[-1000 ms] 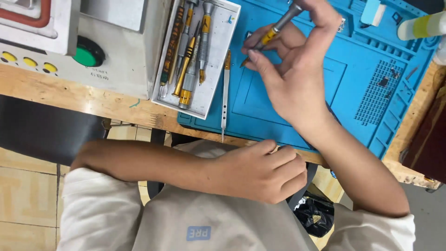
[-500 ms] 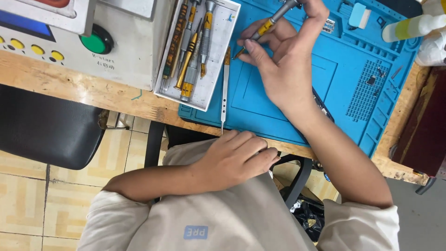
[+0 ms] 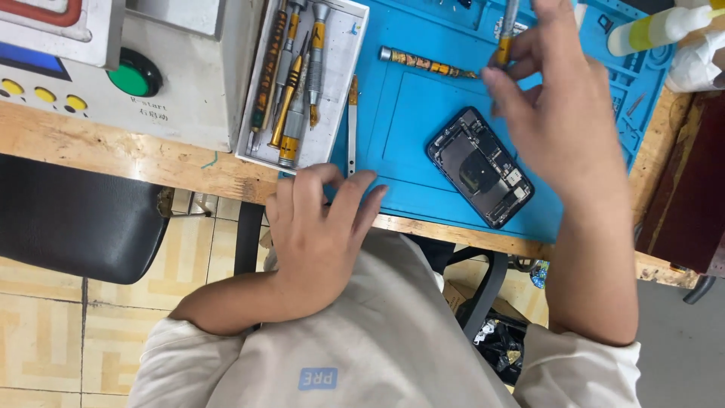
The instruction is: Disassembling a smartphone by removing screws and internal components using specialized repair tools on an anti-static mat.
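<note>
Opened phone (image 3: 480, 167) lies near blue mat (image 3: 408, 113) front edge w/ bare mat to its left, right hand (image 3: 559, 113) pinching a screwdriver (image 3: 504, 34) just above it, left hand (image 3: 321, 227) loosely spread at table edge (image 3: 151, 159), holding nothing.

At your 10 o'clock: grey machine (image 3: 181, 68) bears blue rectangular screen (image 3: 30, 62). At 2 o'clock: white bottle (image 3: 657, 29), yellow label band (image 3: 640, 34).

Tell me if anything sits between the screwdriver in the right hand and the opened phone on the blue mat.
Nothing visible does. The right hand holds the screwdriver above the opened phone, with only bare blue mat between them. Another screwdriver lies off to the side, and the left hand rests at the table edge.
</note>
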